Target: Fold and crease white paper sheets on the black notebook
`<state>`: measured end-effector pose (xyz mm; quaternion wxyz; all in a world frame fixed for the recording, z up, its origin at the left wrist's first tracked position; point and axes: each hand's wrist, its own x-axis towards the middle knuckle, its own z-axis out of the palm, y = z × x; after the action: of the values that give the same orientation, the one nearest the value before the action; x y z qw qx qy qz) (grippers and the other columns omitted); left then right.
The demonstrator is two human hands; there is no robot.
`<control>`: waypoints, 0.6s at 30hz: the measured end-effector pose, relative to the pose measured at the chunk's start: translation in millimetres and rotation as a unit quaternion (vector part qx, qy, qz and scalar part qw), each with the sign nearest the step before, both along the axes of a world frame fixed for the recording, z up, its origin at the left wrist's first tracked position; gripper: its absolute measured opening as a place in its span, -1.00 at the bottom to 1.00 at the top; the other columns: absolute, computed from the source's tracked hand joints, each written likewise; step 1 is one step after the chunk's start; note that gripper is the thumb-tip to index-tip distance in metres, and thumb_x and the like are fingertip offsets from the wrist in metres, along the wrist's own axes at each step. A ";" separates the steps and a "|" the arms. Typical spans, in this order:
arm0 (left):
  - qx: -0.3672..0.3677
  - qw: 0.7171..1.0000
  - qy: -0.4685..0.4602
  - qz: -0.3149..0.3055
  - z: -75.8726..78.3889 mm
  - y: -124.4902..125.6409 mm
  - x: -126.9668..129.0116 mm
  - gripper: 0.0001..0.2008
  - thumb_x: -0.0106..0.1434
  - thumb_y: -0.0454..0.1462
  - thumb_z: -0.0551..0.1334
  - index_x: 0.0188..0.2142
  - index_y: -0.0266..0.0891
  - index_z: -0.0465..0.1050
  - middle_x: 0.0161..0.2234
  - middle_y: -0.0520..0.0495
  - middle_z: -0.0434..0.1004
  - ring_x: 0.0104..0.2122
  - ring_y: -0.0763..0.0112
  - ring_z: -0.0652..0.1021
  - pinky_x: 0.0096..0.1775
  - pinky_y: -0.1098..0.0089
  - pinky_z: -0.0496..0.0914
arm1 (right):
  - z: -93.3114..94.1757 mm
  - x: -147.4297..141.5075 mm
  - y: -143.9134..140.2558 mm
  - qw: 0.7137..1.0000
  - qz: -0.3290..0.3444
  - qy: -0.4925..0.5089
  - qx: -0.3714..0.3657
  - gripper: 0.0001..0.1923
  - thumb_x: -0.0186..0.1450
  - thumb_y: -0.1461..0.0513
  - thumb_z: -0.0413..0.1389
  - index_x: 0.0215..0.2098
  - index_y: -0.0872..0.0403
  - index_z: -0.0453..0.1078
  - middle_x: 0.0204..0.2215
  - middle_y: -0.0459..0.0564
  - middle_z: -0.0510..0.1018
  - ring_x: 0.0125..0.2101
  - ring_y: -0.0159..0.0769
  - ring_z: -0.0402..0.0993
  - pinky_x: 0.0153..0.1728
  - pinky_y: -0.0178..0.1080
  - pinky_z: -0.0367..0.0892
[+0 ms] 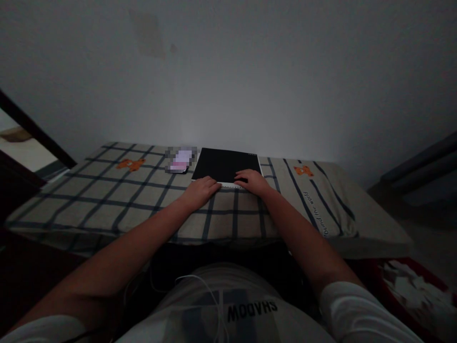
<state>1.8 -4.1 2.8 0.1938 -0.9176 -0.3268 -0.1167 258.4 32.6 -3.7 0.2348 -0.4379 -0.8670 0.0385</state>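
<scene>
A black flat board (pixel 226 163) with a thin white edge lies on a checked cloth (pixel 117 195) against the wall. My left hand (pixel 200 189) rests palm down at the board's near left corner, fingers touching its edge. At the near right part of the board, my right hand (pixel 252 180) lies with its fingers curled over the edge; whether it grips the board is not clear in the dim light.
A phone (pixel 181 160) with a lit screen lies just left of the board. The cloth carries orange bear prints (pixel 131 164). A red bin of white scraps (pixel 410 286) stands low right. A dark frame (pixel 32 128) slants at the left.
</scene>
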 end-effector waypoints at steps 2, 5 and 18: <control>-0.001 1.000 -0.016 0.002 0.0 0.0 -0.9 -0.72 0.31 -0.35 0.09 0.00 -0.24 0.40 -0.17 -0.16 0.50 -0.17 0.22 0.45 -0.22 0.30 0.38 | 3.2 -0.7 -2.8 1.000 0.016 0.005 0.016 -0.72 0.28 0.05 0.12 -0.18 0.02 0.54 -0.08 0.04 0.55 -0.02 -0.21 0.41 0.00 -0.13 0.26; 0.002 0.999 -0.045 -0.002 -1.3 1.8 -2.4 -0.68 0.31 -0.36 0.09 0.04 -0.27 0.39 -0.14 -0.18 0.50 -0.14 0.22 0.44 -0.15 0.28 0.37 | 8.7 -2.2 -8.4 0.998 0.051 0.003 0.035 -0.68 0.22 -0.01 0.16 -0.27 0.05 0.54 -0.19 0.05 0.55 -0.13 -0.24 0.40 -0.08 -0.17 0.26; 0.027 0.994 -0.102 0.029 5.0 8.4 -4.2 -0.69 0.32 -0.30 0.07 0.00 -0.27 0.44 -0.20 -0.19 0.54 -0.19 0.16 0.48 -0.17 0.18 0.34 | 26.3 -4.9 -17.2 0.991 0.013 -0.119 0.054 -0.72 0.36 0.14 0.00 -0.24 0.07 0.52 -0.27 0.03 0.56 -0.20 -0.27 0.39 -0.22 -0.27 0.19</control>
<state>-2.4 4.3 7.8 0.1873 -0.8855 -0.3682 -0.2128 253.5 15.4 22.6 0.1533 -0.4148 -0.8950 -0.0580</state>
